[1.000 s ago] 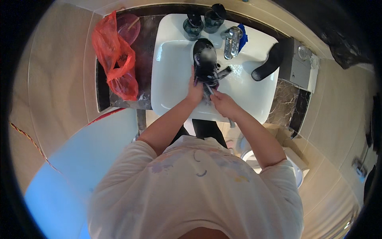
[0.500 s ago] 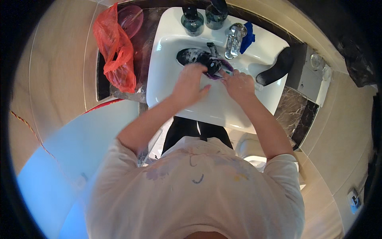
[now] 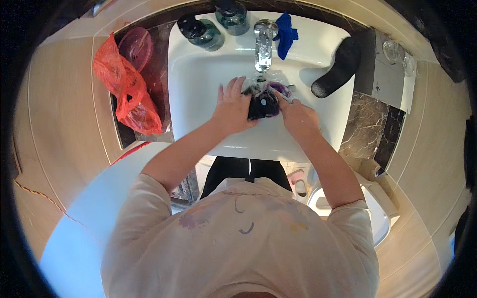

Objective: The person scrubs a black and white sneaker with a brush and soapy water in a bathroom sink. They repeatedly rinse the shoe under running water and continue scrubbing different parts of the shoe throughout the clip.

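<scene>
A wet black shoe point(image 3: 264, 105) with a purple lining and patches of white foam sits low in the white sink point(image 3: 198, 119), under the tap. On its left side my left hand point(image 3: 232, 106) grips it, thumb at the lower edge and the other fingers partly spread. My right hand point(image 3: 299, 118) is closed at the shoe's right side, fingertips pinching near the purple opening. Something pale shows by those fingertips, too small to make out. A long black insole point(image 3: 339, 69) with foam at one end lies across the sink's right rim.
Behind the shoe stands the tap point(image 3: 264, 47), a blue cloth point(image 3: 285, 36) beside it. Two dark bottles point(image 3: 204, 34) occupy the back left rim. A red plastic bag point(image 3: 124, 89) and pink bowl point(image 3: 135, 48) lie on the left counter; a grey box point(image 3: 381, 74) stands at right.
The shoe has turned from lying lengthwise to the left, and now its end points toward me below the tap. My left hand has shifted to its left side. The view has shifted too.
</scene>
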`<state>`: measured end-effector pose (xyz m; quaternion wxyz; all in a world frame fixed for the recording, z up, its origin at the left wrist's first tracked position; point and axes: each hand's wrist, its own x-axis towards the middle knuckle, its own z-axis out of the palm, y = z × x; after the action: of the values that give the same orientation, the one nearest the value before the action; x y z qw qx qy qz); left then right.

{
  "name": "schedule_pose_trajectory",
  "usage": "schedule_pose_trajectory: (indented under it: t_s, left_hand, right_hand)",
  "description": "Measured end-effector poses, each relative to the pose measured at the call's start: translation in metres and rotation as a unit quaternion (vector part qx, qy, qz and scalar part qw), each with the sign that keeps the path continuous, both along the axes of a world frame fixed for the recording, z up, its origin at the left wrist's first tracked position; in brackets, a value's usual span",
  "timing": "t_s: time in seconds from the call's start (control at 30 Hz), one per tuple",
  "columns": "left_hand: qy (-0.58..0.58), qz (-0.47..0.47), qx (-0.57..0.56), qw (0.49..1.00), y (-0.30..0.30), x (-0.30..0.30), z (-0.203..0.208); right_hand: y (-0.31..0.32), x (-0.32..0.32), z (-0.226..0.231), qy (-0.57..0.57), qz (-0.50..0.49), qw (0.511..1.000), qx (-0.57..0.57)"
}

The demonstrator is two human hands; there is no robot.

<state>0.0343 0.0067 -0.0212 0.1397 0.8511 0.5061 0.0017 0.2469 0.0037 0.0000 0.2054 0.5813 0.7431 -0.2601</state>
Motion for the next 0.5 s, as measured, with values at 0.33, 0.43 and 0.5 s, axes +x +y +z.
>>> schedule_pose_trajectory:
  t_s: [0.33, 0.43, 0.5]
  left_hand:
    - [0.112, -0.091, -0.176, 0.974, 0.006, 0.042, 0.043]
    - [0.103, -0.071, -0.248, 0.961, 0.016, 0.048, 0.033]
    - [0.107, -0.073, -0.256, 0.958, 0.017, 0.051, 0.031]
  right_hand:
    - [-0.042, 0.044, -0.03, 0.082, -0.055, 0.995, 0.001]
    - [-0.033, 0.034, -0.027, 0.063, -0.105, 0.992, -0.039]
    - [-0.033, 0.03, -0.032, 0.058, -0.12, 0.988, -0.075]
